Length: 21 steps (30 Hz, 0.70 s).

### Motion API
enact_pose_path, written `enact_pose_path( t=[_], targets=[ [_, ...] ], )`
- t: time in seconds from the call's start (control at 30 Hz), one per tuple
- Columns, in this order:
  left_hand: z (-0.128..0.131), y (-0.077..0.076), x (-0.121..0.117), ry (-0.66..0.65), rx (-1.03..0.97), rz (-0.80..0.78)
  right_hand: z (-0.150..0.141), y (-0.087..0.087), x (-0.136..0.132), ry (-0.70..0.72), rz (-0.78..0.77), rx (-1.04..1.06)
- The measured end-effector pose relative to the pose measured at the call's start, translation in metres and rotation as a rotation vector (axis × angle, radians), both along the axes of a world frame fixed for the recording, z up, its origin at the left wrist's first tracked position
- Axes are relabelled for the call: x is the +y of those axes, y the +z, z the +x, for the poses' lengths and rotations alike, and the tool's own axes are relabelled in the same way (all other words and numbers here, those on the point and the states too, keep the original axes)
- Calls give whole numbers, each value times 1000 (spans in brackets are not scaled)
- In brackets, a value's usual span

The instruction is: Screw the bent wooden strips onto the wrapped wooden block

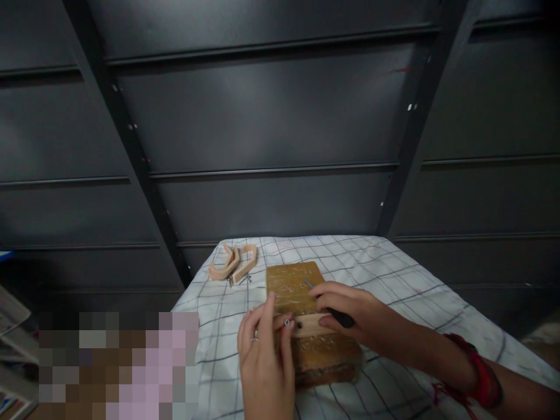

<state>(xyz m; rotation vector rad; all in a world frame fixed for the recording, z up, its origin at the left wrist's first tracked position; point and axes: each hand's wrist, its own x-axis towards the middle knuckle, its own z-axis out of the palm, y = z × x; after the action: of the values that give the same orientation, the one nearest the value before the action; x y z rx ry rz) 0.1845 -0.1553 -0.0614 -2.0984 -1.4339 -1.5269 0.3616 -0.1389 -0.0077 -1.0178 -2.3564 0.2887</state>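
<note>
A brown slab (291, 286) in clear, shiny wrapping lies on the table, with a pale wooden strip (311, 322) across it. My left hand (265, 350) is at the strip's left end, its thumb and index finger pinching a screw (287, 322) whose cross-slot head faces up. A dark hole shows in the strip just right of the screw. My right hand (345, 303) grips a screwdriver (340, 318) by its black handle; the thin metal shaft points up and left, apart from the screw. That hand's thumb rests at the strip's right part.
Curved pale wooden pieces (234, 265) lie at the table's back left, with several small screws (240, 281) beside them. A checked white cloth (359, 256) covers the table. A dark panelled wall (271, 116) rises behind. Shelves (13, 350) stand at the lower left, near a pixelated patch.
</note>
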Motion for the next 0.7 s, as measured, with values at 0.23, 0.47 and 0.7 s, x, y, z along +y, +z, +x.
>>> enact_pose_path(
  t=[0.23,0.47,0.7],
  targets=[
    [0,7,3,39,163,43,2,3,0,3,38,121],
    [11,12,-3,44,147,-24,5,43,3,-28,71,425],
    [15,4,-12,150,96,20,-3,65,-6,63,-160,614]
  ],
)
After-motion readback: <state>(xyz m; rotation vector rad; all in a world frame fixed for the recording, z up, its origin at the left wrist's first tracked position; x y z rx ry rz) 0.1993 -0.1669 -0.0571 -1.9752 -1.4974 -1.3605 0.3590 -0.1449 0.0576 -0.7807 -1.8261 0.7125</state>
